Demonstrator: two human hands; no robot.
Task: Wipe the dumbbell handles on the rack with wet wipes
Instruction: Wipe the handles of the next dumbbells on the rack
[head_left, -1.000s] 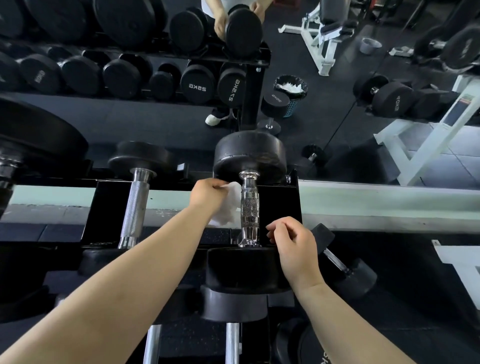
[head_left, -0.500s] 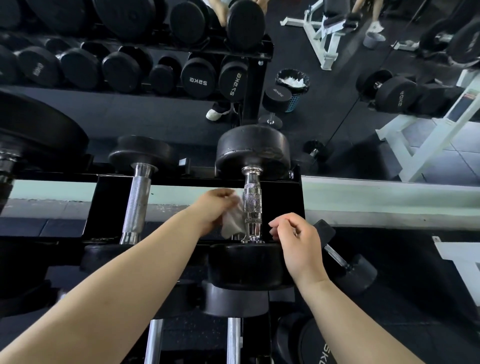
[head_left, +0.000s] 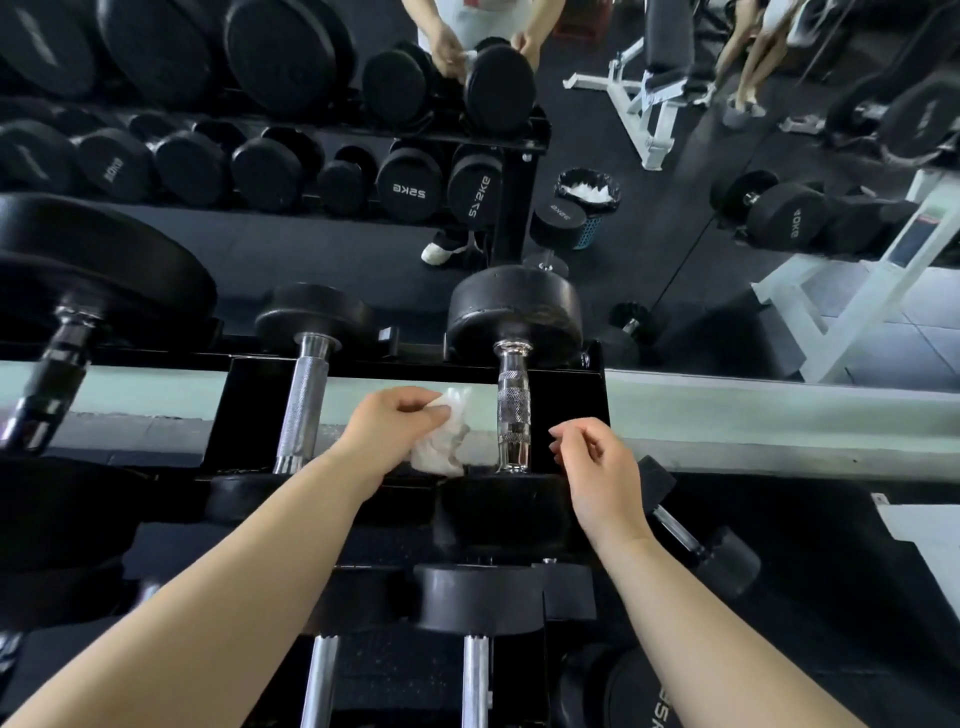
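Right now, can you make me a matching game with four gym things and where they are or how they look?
Things:
1. wet wipe
2. shiny dumbbell handle
3. right hand
4. bin

Places and states:
A. holds nothing
B. blue, seen in the mirror
C. between the two hands
D. pinched in the left hand

Pairs: 1-D, 2-C, 3-A, 4-B

We see a shiny chrome dumbbell handle with a knurled middle (head_left: 513, 415). It lies on the black metal rack (head_left: 569, 400) between its two round black heads and points away from us. A crumpled white wet wipe (head_left: 447, 441) is just left of it, pinched in the left grip (head_left: 395, 426). A duller grey steel handle (head_left: 304, 410) lies further left, nearly parallel.
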